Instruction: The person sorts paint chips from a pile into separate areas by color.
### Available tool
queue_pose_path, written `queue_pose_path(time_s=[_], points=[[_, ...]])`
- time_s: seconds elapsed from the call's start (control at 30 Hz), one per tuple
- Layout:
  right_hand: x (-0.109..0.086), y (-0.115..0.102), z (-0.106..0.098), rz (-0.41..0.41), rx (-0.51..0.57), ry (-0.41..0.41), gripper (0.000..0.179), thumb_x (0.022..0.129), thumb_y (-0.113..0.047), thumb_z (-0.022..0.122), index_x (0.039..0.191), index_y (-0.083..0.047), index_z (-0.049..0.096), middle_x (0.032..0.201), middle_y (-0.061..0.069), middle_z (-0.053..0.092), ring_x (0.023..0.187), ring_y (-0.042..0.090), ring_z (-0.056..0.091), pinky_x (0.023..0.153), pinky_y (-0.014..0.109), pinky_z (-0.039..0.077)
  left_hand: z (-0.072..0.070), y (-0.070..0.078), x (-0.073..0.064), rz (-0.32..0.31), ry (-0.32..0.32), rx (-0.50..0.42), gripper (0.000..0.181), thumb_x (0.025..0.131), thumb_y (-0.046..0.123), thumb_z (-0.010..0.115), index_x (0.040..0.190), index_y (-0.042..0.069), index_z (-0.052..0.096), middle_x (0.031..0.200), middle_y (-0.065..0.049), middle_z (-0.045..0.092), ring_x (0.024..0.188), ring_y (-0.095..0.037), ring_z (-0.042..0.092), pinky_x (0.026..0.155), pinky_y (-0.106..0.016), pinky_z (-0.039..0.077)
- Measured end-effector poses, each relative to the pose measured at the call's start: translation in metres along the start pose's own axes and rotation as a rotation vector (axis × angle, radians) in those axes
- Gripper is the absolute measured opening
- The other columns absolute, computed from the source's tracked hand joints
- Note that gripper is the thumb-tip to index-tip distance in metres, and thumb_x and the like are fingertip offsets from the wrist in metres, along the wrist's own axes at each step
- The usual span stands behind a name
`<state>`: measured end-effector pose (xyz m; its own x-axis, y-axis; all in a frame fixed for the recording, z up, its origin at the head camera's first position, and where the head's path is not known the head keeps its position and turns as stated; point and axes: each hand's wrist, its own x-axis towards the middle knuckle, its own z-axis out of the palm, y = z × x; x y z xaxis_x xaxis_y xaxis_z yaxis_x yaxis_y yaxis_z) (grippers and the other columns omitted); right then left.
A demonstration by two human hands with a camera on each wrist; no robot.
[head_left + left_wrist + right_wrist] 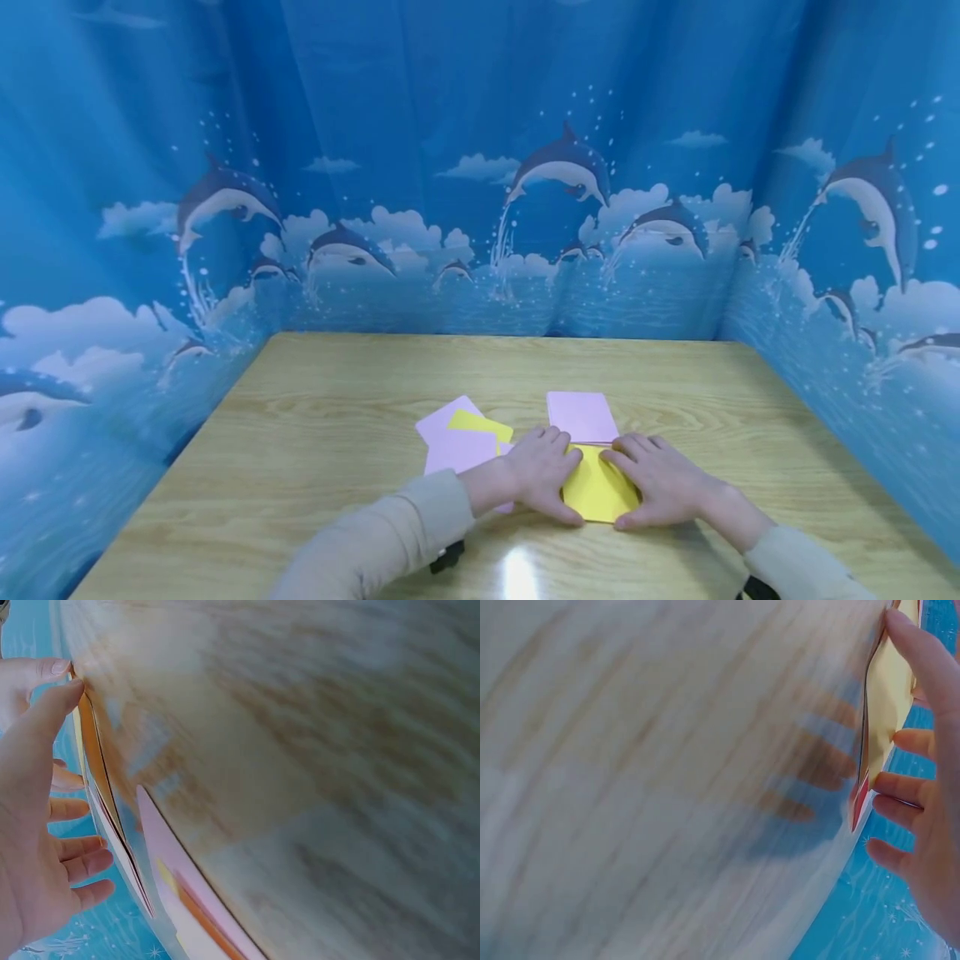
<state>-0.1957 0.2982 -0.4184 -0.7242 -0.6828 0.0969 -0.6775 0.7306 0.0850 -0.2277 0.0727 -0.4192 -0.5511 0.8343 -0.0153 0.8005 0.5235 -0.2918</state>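
A yellow paper square [600, 492] lies flat near the front of the table, between my two hands. My left hand [538, 473] rests along its left side, with the thumb at the near corner and the index fingertip on the sheet. On the right side, my right hand [666, 483] mirrors this. Both wrist views show the thumbs touching the paper's edge and the other fingers spread loosely. Just beyond it sits a pink square stack [581, 415], partly covered by fingertips.
Loose sheets overlap left of my hands: a pink square [459, 451], a yellow one [477, 422] and more pink, partly hidden by my left hand. The wood-grain table [330, 400] meets a blue dolphin curtain [420, 275] at the back and sides.
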Motion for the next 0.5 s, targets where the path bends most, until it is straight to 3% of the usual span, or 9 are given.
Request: queue_pose_path(time_s=[0.2, 0.5], points=[[-0.0003, 0.0001, -0.0017, 0.015, 0.065, -0.058, 0.088, 0.073, -0.074, 0.053, 0.125, -0.003, 0.052, 0.120, 0.010, 0.048, 0.112, 0.029, 0.045, 0.088, 0.052, 0.039, 0.0019, -0.0005, -0.0015, 0.004, -0.030, -0.034, 0.080, 0.070, 0.084, 0.039, 0.116, 0.019, 0.051, 0.096, 0.005, 0.047, 0.086, -0.009, 0.041, 0.073, -0.023, 0.035], [-0.0001, 0.0001, -0.0003, 0.002, 0.062, -0.047, 0.085, 0.074, -0.071, 0.055, 0.124, -0.003, 0.053, 0.117, 0.009, 0.049, 0.110, 0.028, 0.045, 0.087, 0.051, 0.040, 0.0027, -0.0007, -0.0025, 0.006, -0.073, -0.056, 0.085, 0.073, 0.082, 0.038, 0.129, 0.018, 0.047, 0.107, 0.004, 0.049, 0.094, -0.009, 0.042, 0.081, -0.025, 0.037]])
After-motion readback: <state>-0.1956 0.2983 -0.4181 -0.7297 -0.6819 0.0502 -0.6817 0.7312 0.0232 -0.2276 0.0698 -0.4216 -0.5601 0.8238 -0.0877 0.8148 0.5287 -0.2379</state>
